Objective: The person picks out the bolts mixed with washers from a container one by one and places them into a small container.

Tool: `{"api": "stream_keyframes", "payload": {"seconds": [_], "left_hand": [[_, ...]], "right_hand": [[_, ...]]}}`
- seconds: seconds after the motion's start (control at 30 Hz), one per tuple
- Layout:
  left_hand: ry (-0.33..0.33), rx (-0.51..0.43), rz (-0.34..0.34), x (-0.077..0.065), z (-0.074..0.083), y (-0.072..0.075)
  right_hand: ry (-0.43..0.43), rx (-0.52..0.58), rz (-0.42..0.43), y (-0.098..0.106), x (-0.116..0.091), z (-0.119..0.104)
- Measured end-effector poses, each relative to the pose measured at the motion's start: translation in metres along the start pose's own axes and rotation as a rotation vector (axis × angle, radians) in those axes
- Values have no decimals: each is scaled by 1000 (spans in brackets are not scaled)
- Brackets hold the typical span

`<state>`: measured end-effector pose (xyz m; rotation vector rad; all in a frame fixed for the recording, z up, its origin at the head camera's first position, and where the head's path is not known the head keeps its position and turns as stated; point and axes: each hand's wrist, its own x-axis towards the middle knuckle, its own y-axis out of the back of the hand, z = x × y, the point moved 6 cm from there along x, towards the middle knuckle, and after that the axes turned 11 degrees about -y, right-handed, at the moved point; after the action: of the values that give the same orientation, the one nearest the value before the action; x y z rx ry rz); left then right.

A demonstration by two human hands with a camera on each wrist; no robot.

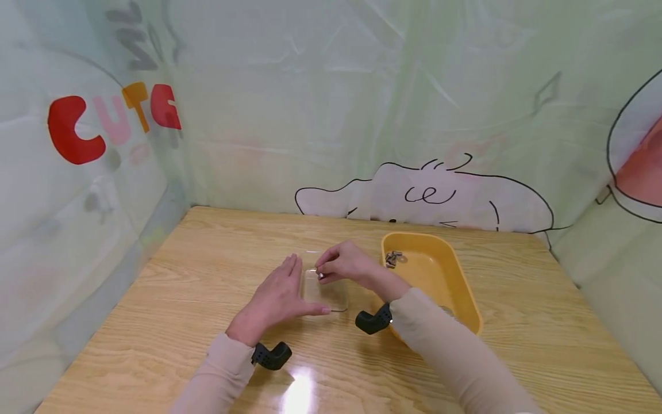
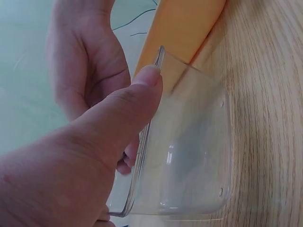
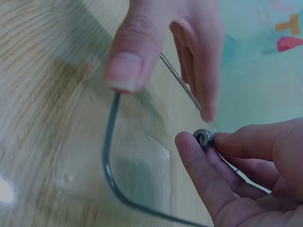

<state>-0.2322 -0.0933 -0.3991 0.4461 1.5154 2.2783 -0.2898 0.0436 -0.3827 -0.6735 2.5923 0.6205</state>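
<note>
A clear plastic box (image 1: 336, 298) with an open top stands on the table between the hands. The left hand (image 1: 276, 296) steadies it with fingers straight along the left side and the thumb (image 2: 149, 76) resting on the near rim. Over the box's far part, the right hand (image 1: 351, 265) pinches a small metal socket-head screw (image 3: 203, 138) between thumb and fingertips. The hex hollow in its head shows in the right wrist view; its shank is hidden by the fingers.
To the right stands a yellow tray (image 1: 459, 273), partly under the right forearm. Several small metal pieces (image 1: 392, 260) lie in its far left corner, and a shiny item (image 1: 447, 311) lies near its front. A printed cloth backdrop (image 1: 258, 144) borders the wooden table (image 1: 207, 253).
</note>
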Motion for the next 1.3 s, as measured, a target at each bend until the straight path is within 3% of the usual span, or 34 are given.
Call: {"api": "stream_keyframes", "payload": {"seconds": [0.33,0.73,1.03,1.3], "left_hand": [[-20,8,-16,3,4,0],[-94,50,42,4,7,2],[-68,40,30,3,7,5],[-40,29,5,0,6,5]], "right_hand": [[-30,-36,17,-12,7,0],[-39,-170,80,-25,16,6],[-39,-260,97,-30,17,5],[-29,-254,87,-32,16,3]]}}
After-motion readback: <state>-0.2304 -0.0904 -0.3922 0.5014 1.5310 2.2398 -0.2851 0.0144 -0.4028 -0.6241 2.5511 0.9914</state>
